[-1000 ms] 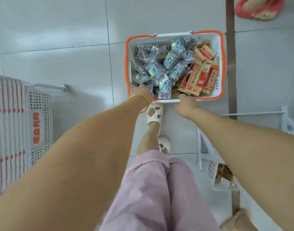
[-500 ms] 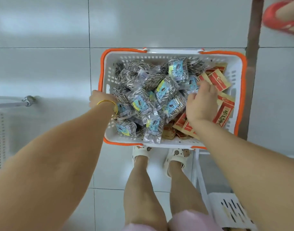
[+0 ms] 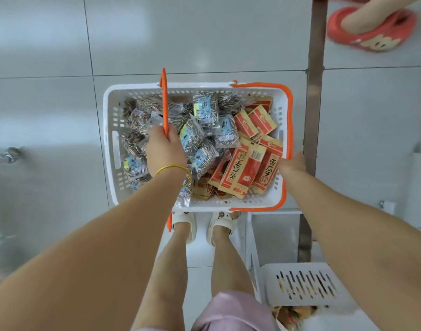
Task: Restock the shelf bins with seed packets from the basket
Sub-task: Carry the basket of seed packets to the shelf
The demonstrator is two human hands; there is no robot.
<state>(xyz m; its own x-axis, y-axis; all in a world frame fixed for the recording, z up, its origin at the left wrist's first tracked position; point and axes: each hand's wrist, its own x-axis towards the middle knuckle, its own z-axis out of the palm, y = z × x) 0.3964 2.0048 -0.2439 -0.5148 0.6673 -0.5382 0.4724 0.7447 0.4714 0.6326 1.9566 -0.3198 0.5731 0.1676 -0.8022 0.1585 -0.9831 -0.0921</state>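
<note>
A white basket (image 3: 108, 149) with two orange handles sits on the tiled floor in front of my feet. Clear packets of striped seeds (image 3: 204, 111) fill its left and middle. Red and tan paper packets (image 3: 250, 168) lie on its right side. My left hand (image 3: 165, 151) grips the left orange handle (image 3: 164, 101), which is swung up over the middle of the basket. My right hand (image 3: 291, 164) is at the right rim, its fingers curled over the right orange handle (image 3: 291, 120), which lies flat on the rim.
A white slotted shelf bin (image 3: 305, 283) stands at lower right with a few packets (image 3: 290, 314) below it. Another person's foot in a red slipper (image 3: 371, 29) is at top right. A metal strip (image 3: 315, 91) runs down the floor beside the basket.
My left hand left the basket's left rim and raised the left handle over the packets. My right hand came off the red packets and moved to the right handle.
</note>
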